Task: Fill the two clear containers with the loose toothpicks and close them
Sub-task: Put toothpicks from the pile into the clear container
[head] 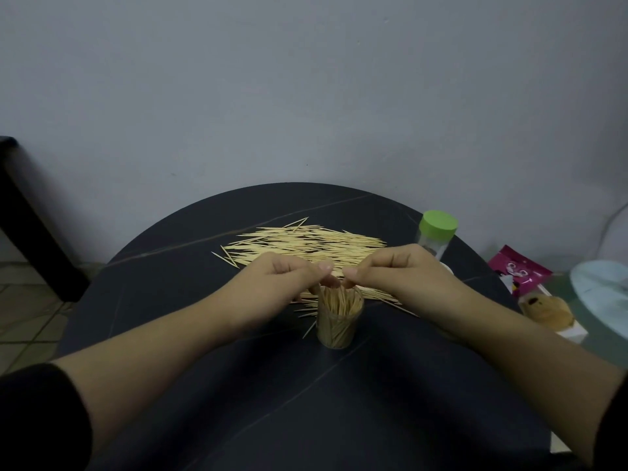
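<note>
A clear container point(338, 326) stands upright and uncapped on the dark round table point(204, 385), packed with toothpicks standing on end. Both hands hover right over its mouth. My left hand point(289, 277) has its fingers curled down at the left rim, thumb and fingertips pinching the tops of toothpicks. My right hand point(397, 270) mirrors it at the right rim, its fingers curled among the toothpick tips. Behind the hands a broad pile of loose toothpicks point(306, 243) lies flat. A second clear container with a green cap point(436, 234) stands at the table's right edge.
Off the table's right side lie a magenta packet point(516, 275), a wrapped bun point(550, 312) and a pale blue round lid or plate point(601, 294). A few stray toothpicks point(307, 312) lie left of the open container. A dark furniture leg point(30, 226) stands at the left.
</note>
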